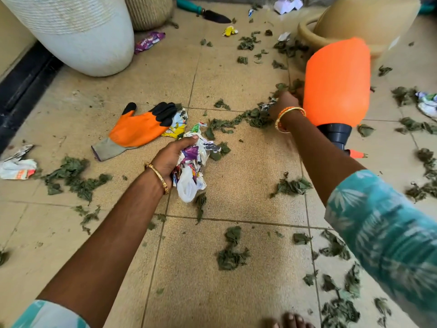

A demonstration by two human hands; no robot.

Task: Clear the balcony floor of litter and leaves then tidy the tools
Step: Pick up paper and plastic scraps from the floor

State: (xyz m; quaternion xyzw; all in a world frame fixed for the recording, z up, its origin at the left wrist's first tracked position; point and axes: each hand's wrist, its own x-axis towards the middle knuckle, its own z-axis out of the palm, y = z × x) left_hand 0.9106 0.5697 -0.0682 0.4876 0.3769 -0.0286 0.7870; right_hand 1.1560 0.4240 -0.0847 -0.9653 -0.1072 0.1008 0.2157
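Observation:
My left hand (173, 153) grips a crumpled bundle of wrappers and plastic (192, 166) just above the tiled floor. My right hand (285, 104) reaches forward to a silver wrapper scrap (268, 105) among dry green leaves (248, 117); its fingers are curled into the litter beside an orange spray bottle (337, 84) lying on its side. An orange and black glove (142, 125) lies flat left of centre, partly over a yellow wrapper (176, 131). A teal-handled trowel (205, 11) lies at the far edge.
A big white planter (78, 36), a woven pot (149, 10) and a tan pot (359, 22) stand at the back. A purple wrapper (149, 42), a yellow scrap (229, 30), white paper (287, 4) and a wrapper (17, 168) litter the floor. Leaves are scattered widely. Toes (292, 320) show below.

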